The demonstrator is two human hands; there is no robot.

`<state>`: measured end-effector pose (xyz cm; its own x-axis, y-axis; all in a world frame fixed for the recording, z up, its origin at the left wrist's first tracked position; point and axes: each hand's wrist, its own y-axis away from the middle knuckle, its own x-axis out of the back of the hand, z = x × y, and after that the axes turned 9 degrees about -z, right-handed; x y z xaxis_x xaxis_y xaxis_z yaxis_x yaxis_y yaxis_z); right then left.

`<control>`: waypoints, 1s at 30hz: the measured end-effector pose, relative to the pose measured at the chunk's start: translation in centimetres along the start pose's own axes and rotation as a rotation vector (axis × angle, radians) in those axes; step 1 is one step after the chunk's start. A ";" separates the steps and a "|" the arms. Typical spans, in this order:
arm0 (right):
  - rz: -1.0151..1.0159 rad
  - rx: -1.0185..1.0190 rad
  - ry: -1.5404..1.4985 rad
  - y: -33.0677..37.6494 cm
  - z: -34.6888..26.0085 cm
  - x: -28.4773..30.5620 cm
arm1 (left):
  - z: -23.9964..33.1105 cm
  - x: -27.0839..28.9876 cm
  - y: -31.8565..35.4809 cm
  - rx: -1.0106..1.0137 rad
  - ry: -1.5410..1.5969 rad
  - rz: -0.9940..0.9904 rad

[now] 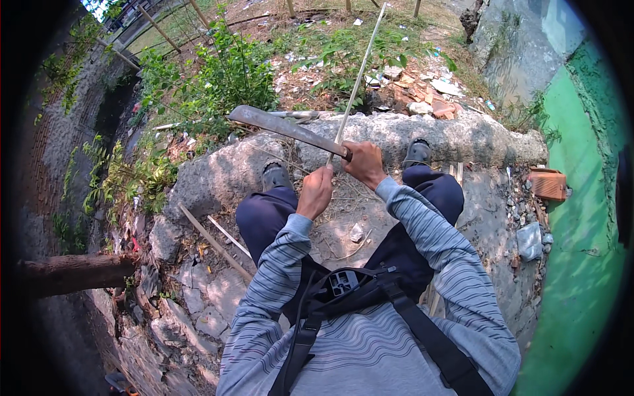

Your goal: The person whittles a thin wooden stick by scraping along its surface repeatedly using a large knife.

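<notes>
My left hand (316, 192) is closed round the lower end of a long, thin pale stick (359, 76), which slants up and away, a little to the right. Just right of it, my right hand (365, 164) grips the handle of a machete (285, 127). The broad blade points left and slightly away, and crosses the stick close above my left hand. Whether the edge touches the stick I cannot tell. Both hands are between my knees, in front of a rough concrete ledge.
Beyond the concrete ledge (482, 135) lie leafy plants (247, 72) and broken rubble (422, 92). A thick log (79, 273) juts in at left. Wooden strips (214, 242) lie by my left leg. At right are an orange block (548, 184), a plastic bag (529, 241) and a green wall (581, 198).
</notes>
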<state>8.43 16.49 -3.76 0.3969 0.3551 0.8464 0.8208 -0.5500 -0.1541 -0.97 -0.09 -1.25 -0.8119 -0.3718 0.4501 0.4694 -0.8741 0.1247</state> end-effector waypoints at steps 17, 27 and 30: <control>0.131 0.001 0.026 -0.4 1.3 0.1 | 0.3 -0.2 0.3 -0.082 -0.064 0.018; 0.006 -0.047 -0.036 -0.9 1.3 -0.2 | -1.4 0.0 1.1 -0.141 -0.124 0.069; -0.005 -0.027 -0.038 -0.3 1.0 -0.3 | -0.9 0.1 1.8 -0.118 -0.141 0.035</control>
<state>8.53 17.32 -4.50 0.4082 0.3865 0.8270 0.8119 -0.5679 -0.1353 -0.54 -1.95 -1.75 -0.7354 -0.3623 0.5727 0.4456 -0.8952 0.0059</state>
